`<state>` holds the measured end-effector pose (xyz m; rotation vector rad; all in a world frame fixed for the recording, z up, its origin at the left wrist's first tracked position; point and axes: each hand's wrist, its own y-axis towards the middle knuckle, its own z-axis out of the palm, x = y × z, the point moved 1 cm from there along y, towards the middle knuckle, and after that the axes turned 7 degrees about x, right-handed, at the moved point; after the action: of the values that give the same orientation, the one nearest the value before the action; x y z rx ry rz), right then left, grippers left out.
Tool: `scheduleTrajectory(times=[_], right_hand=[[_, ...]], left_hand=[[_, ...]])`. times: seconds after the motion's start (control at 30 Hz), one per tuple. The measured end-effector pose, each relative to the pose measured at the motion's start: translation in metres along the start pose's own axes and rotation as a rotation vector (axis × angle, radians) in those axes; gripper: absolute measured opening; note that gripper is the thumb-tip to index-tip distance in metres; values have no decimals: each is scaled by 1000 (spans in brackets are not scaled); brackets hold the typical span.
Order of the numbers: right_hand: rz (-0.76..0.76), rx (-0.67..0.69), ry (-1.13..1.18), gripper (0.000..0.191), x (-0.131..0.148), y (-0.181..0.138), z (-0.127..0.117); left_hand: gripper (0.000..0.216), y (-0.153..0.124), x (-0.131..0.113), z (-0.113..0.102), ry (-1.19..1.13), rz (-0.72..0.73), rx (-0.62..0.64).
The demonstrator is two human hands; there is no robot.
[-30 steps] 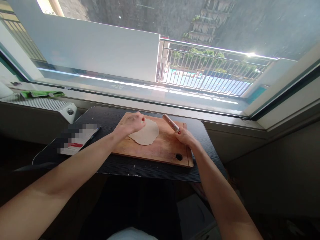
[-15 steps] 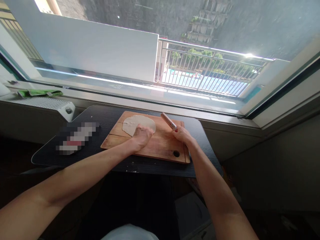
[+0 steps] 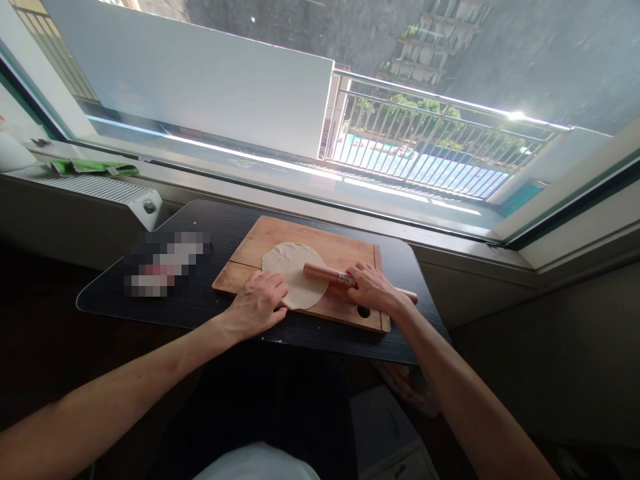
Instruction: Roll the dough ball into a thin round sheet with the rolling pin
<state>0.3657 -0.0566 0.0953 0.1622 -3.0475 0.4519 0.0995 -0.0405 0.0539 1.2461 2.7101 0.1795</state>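
Observation:
A thin, roundish sheet of rolled dough [image 3: 300, 273] lies on a wooden cutting board [image 3: 250, 247], its near edge reaching the board's front. My left hand [image 3: 259, 300] is at the dough's near left edge, fingers curled over it and thumb close by, closed on that edge. In my right hand [image 3: 371, 285] is a wooden rolling pin [image 3: 325, 272] with a printed band. The pin's left end rests over the right part of the dough, and its other end sticks out beyond my wrist, past the board's right side.
The board sits on a dark table [image 3: 175, 220] below a large window. A blurred-out item [image 3: 167, 263] lies on the table's left side. Further left, a green cloth [image 3: 95, 167] rests on a white radiator [image 3: 145, 200]. The board has a round hole [image 3: 363, 311] near its front right corner.
The dough has shifted toward me and to the right. My left hand has moved from on top of it to its near left edge. The rolling pin has swung lower, over the dough's right side.

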Motion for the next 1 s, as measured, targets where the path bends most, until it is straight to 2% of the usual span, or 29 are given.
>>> scheduleTrajectory(times=[0.07, 0.17, 0.3, 0.47, 0.53, 0.57, 0.63, 0.8, 1.0], right_hand=[[10, -7, 74, 26, 12, 11, -5], [53, -178, 149, 37, 43, 39, 1], [74, -382, 150, 41, 75, 74, 21], [192, -446, 141, 36, 61, 108, 14], [184, -476, 136, 33, 55, 116, 9], [166, -496, 126, 32, 53, 117, 8], [146, -525, 105, 31, 53, 118, 9], [98, -531, 64, 28, 55, 117, 11], [53, -494, 51, 33, 61, 101, 9]], left_hand=[[5, -2, 0, 6, -12, 30, -38], [7, -6, 1, 12, -45, 53, -100], [14, -10, 10, 18, -118, 117, -162], [13, -12, 22, 20, -266, 150, -198], [14, -13, 21, 21, -251, 148, -199], [21, -14, 19, 22, -226, 146, -197], [31, -13, 14, 23, -168, 133, -194], [9, -7, 1, 22, -82, 154, -223], [17, 0, -11, 26, -1, 69, -318]])
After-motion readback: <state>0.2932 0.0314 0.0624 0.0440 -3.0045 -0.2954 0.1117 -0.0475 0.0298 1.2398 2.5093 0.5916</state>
